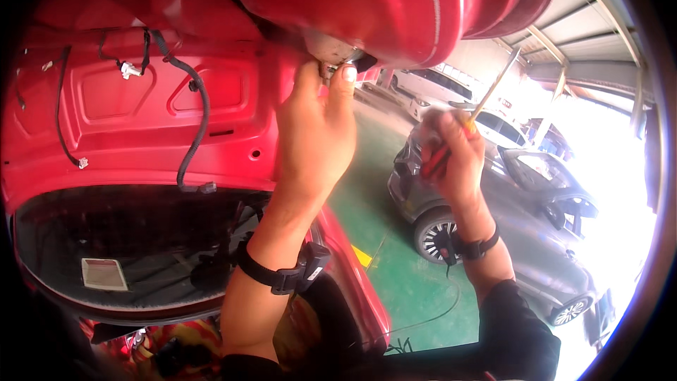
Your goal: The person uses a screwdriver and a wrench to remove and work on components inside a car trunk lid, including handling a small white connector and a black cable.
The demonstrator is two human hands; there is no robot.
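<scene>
My left hand [317, 127] reaches up to the underside of a red car body panel [381, 0]. Its thumb and fingers are closed around a small part beside a pale metal bracket [330, 48]; the fingers largely cover that part. Off to the right, my right hand [455, 152] is raised, blurred a little by motion, and wrapped round the red and yellow handle of a screwdriver [497, 83]. The screwdriver's shaft points up and to the right, apart from the panel. Both wrists wear black straps.
A red trunk lid [233, 109] carries hanging wiring with a black harness [203, 109] and white connectors [130, 70]. Dark rear glass [162, 240] lies below it. A grey car [522, 190] stands on the green floor [402, 289] to the right, with white cars behind.
</scene>
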